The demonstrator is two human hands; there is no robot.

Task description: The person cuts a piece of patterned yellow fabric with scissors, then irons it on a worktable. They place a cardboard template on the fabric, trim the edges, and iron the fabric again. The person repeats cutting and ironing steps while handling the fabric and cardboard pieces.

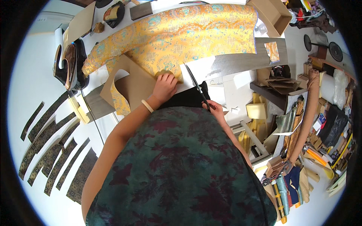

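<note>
garment: dark green, maroon floral print | sleeveless | left wrist: cream bangle (147,106)

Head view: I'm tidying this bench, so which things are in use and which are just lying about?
In use: left hand, cardboard template, yellow patterned fabric, right hand, scissors.

Lying about: dark patterned strips, cardboard box, fabric rolls.

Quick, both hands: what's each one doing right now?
Left hand: fingers curled, pressing on the yellow brocade fabric beside the cardboard template.
Right hand: closed on the scissors.
</note>
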